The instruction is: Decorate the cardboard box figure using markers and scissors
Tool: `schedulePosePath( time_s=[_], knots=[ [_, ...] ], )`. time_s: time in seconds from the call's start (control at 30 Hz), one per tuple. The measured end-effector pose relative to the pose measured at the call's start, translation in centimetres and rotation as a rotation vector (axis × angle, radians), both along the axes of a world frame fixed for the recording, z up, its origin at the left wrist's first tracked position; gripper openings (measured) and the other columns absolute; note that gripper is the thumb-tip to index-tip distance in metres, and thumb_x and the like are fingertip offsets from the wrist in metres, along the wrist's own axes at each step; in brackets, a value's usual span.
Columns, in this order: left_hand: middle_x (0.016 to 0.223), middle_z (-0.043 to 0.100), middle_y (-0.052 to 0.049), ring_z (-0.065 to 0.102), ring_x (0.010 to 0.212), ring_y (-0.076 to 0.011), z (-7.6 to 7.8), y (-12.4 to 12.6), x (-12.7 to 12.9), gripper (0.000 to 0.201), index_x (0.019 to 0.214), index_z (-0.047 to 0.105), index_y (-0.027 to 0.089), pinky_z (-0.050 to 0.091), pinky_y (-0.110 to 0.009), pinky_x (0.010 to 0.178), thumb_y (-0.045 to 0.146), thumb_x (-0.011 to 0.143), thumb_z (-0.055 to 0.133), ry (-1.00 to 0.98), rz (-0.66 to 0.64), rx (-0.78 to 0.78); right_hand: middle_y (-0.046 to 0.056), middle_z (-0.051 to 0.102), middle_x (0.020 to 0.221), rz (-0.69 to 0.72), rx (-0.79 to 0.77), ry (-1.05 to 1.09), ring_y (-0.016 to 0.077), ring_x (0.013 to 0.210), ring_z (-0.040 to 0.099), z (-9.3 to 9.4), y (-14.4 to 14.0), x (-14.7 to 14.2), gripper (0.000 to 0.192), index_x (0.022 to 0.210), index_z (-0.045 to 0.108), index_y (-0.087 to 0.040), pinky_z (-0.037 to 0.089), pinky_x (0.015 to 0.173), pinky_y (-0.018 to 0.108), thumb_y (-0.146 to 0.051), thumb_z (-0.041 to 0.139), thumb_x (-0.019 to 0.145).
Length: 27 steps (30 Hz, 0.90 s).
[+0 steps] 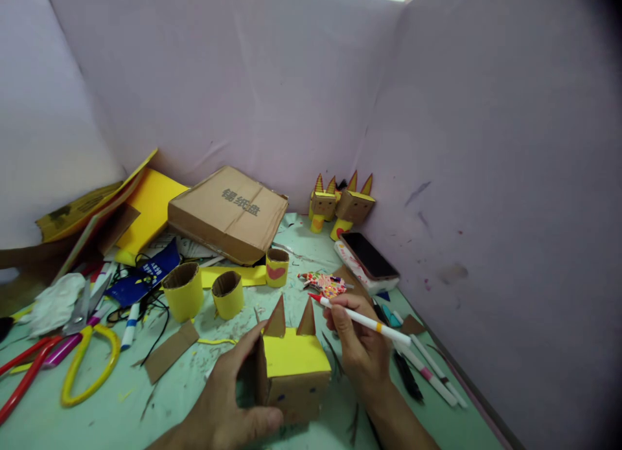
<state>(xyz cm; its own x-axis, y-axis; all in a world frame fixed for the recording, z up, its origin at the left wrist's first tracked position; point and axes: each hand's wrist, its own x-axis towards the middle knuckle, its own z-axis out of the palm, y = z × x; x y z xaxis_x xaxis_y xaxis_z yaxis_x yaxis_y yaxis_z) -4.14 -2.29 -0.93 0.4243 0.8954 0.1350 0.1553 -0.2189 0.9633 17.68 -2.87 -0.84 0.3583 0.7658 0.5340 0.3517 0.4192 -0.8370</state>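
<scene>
My left hand [228, 398] grips the left side of a small cardboard box [297, 356] with a yellow top and two blue dots on its near face. Two brown cardboard triangles with red edges stand up from the box's far edge like ears. In my right hand [362, 343] is a white marker [369, 322] with an orange band, its red tip close to the right triangle [307, 317]. Beyond the box lies a colourful patterned piece [328, 284]. Three yellow-wrapped cardboard tubes stand to the left, one bearing a red heart [276, 272].
Two finished-looking cardboard figures [357, 206] stand in the back corner. A phone [368, 256] rests on a white pack at the right, with several markers [432, 375] nearby. Scissors with yellow handles [90, 366], a flat carton [228, 210] and yellow card [150, 207] crowd the left.
</scene>
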Motion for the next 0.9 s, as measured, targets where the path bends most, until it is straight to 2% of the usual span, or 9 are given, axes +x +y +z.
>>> schedulePosePath(
  time_s=[0.13,0.27,0.43,0.57,0.77,0.9],
  knots=[
    [0.141,0.058,-0.014,0.045,0.134,-0.0429,-0.07,0.00,-0.04,0.109,0.144,0.048,0.019,0.034,-0.053,0.114,0.076,0.055,0.075,-0.005,-0.002,-0.026,0.001,0.066,0.073,-0.025,0.029,0.039,0.0142,0.061,0.059,0.11,-0.09,-0.08,0.012,0.091,0.067,-0.023,0.047,0.054,0.024,-0.033,0.060,0.092],
    [0.144,0.056,-0.016,0.044,0.135,-0.0429,-0.26,0.10,-0.15,0.111,0.145,0.047,0.018,0.033,-0.054,0.114,0.076,0.055,0.074,-0.004,-0.001,-0.040,-0.002,0.064,0.065,-0.007,0.101,0.092,0.0123,0.056,0.059,0.34,-0.21,-0.21,0.012,0.090,0.066,-0.024,0.046,0.051,0.021,-0.031,0.059,0.093],
    [0.143,0.057,-0.016,0.045,0.135,-0.0433,-0.15,0.09,-0.19,0.111,0.146,0.046,0.018,0.033,-0.054,0.114,0.078,0.056,0.072,0.024,0.001,-0.005,0.000,0.065,0.066,-0.009,0.037,0.052,0.0132,0.056,0.060,0.28,-0.03,-0.28,0.014,0.087,0.067,-0.021,0.047,0.050,0.023,-0.033,0.061,0.090],
    [0.144,0.056,-0.015,0.043,0.136,-0.0434,-0.13,0.10,-0.16,0.112,0.146,0.045,0.018,0.031,-0.054,0.115,0.076,0.055,0.074,0.015,-0.006,-0.030,0.001,0.067,0.069,-0.061,0.059,0.106,0.0143,0.058,0.063,0.38,0.13,-0.31,0.015,0.090,0.066,-0.020,0.051,0.054,0.025,-0.035,0.061,0.091],
    [0.149,0.051,-0.012,0.040,0.138,-0.0404,0.11,0.20,-0.10,0.108,0.148,0.041,0.018,0.029,-0.049,0.117,0.068,0.059,0.077,-0.099,-0.051,-0.109,-0.001,0.065,0.068,-0.064,0.072,0.125,0.0125,0.058,0.062,0.66,-0.04,-0.45,0.014,0.089,0.065,-0.021,0.049,0.052,0.022,-0.035,0.060,0.092],
    [0.148,0.052,-0.009,0.041,0.138,-0.0382,0.54,0.26,0.14,0.105,0.150,0.037,0.019,0.035,-0.044,0.114,0.060,0.063,0.077,-0.208,-0.108,-0.173,-0.003,0.064,0.070,-0.083,0.064,0.125,0.0114,0.059,0.060,0.62,-0.15,-0.46,0.012,0.091,0.064,-0.023,0.048,0.054,0.022,-0.034,0.059,0.093]
  ],
)
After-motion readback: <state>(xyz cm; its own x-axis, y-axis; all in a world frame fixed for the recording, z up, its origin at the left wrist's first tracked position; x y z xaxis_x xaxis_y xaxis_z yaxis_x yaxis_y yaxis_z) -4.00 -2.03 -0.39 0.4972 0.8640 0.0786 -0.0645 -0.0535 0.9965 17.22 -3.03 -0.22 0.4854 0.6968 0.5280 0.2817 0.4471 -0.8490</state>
